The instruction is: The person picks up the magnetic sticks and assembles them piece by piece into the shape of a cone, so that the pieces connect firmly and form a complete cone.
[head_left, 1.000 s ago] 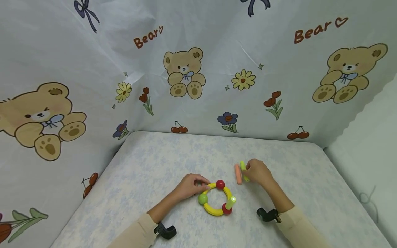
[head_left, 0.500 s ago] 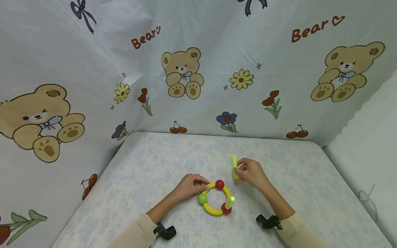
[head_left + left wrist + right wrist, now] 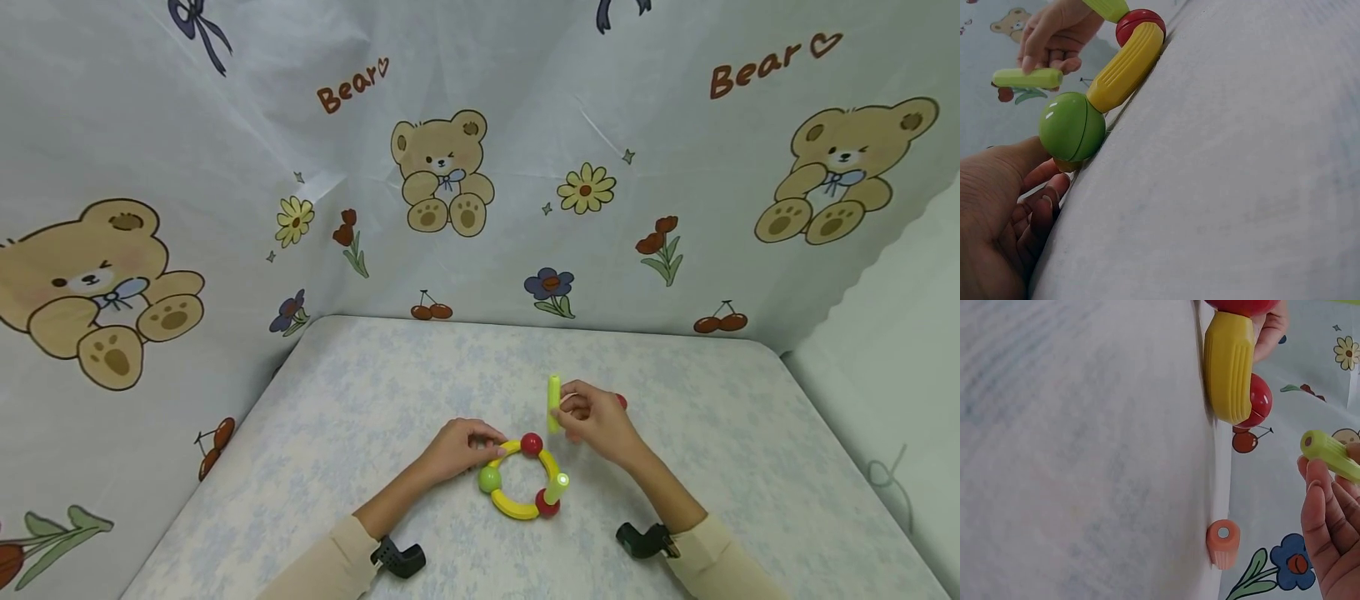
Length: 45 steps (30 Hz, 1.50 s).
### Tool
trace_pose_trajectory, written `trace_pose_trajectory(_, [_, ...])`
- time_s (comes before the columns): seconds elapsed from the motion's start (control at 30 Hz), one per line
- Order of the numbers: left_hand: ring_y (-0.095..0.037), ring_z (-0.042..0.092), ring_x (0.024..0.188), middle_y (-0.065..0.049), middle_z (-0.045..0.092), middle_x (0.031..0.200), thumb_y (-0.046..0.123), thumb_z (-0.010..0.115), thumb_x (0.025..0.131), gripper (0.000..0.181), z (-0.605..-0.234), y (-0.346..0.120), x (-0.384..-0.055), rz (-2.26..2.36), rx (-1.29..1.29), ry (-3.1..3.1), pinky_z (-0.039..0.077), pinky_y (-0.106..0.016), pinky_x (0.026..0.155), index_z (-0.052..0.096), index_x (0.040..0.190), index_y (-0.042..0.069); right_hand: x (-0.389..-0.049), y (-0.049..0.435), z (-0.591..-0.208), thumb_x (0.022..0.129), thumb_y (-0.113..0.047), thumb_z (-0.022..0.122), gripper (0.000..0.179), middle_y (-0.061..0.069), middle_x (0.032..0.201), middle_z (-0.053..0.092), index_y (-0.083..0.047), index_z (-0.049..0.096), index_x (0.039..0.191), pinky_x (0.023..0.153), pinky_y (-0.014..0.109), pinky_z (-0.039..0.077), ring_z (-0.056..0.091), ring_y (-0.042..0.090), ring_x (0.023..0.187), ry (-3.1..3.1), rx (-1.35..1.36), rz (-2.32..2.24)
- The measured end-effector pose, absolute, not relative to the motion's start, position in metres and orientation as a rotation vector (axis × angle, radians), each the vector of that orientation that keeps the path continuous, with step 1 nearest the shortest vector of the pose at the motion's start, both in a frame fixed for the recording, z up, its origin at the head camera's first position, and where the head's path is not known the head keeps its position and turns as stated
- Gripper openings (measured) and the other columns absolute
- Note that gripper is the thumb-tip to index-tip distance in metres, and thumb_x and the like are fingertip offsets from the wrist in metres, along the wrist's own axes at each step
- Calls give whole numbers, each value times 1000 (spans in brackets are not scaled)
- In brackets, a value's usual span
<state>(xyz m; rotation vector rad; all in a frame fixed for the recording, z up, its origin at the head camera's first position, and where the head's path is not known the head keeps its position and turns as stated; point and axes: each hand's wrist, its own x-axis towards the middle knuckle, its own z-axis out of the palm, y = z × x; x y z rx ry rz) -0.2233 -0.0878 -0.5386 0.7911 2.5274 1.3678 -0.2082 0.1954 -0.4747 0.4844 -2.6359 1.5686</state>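
On the table lies a ring of magnetic building pieces: yellow curved sticks point(image 3: 516, 507), a green ball point(image 3: 1072, 127) and red balls point(image 3: 532, 444). A yellow-green stick point(image 3: 556, 488) stands up from the nearer red ball. My left hand point(image 3: 461, 450) pinches the ring's far left curved stick between thumb and fingers, next to the green ball. Above the table, beyond the ring, my right hand point(image 3: 603, 421) holds a second yellow-green stick point(image 3: 553, 404) upright, between thumb and fingers. An orange stick point(image 3: 1223, 545) lies on the table, almost hidden behind my right hand in the head view.
A small red round thing point(image 3: 622, 402) peeks out behind the right hand, mostly hidden. The pale blue-patterned table point(image 3: 405, 367) meets a bear-printed cloth point(image 3: 510, 267) at its back edge. A thin cable point(image 3: 891, 479) hangs at the right.
My right hand has lifted the yellow-green stick from beside the orange one and carried it left, turning it upright. The left hand and the ring have stayed put.
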Motion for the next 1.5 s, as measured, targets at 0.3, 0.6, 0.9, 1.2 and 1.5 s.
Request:
trace_pose_trajectory(0.3, [-5, 52, 55, 14, 68, 84, 35, 77, 92, 16, -539, -88, -224, 1361, 787, 2527, 46, -24, 49, 80, 105, 26, -207, 193, -476, 92, -12, 76, 26, 4, 94, 74, -7, 63, 115, 63, 30, 59, 68, 17, 66, -2651, 676, 1532])
trace_pose_trajectory(0.6, [-5, 52, 55, 14, 68, 84, 35, 77, 92, 16, -540, -87, -224, 1362, 789, 2529, 46, -24, 50, 81, 105, 26, -207, 193, -475, 93, -14, 75, 22, 5, 99, 76, -12, 63, 112, 63, 30, 59, 69, 23, 67, -2664, 765, 1489])
trace_pose_trajectory(0.9, [-5, 52, 54, 14, 68, 83, 36, 77, 92, 16, -540, -87, -225, 1362, 788, 2529, 46, -24, 49, 80, 105, 26, -206, 191, -475, 94, -16, 75, 19, 5, 103, 75, -15, 64, 110, 64, 29, 59, 71, 26, 74, -2675, 853, 1441])
trace_pose_trajectory(1.2, [-5, 52, 53, 13, 68, 83, 35, 77, 92, 16, -541, -87, -225, 1373, 798, 2521, 46, -24, 48, 81, 105, 25, -203, 189, -473, 93, -15, 76, 21, 4, 103, 76, -16, 65, 111, 63, 27, 58, 66, 9, 67, -2694, 879, 1340])
trace_pose_trajectory(1.5, [-6, 53, 55, 14, 68, 84, 34, 77, 92, 16, -540, -87, -224, 1366, 791, 2528, 47, -24, 49, 81, 105, 25, -204, 189, -476, 93, -14, 75, 21, 2, 103, 75, -17, 67, 112, 66, 27, 58, 66, 8, 68, -2673, 931, 1325])
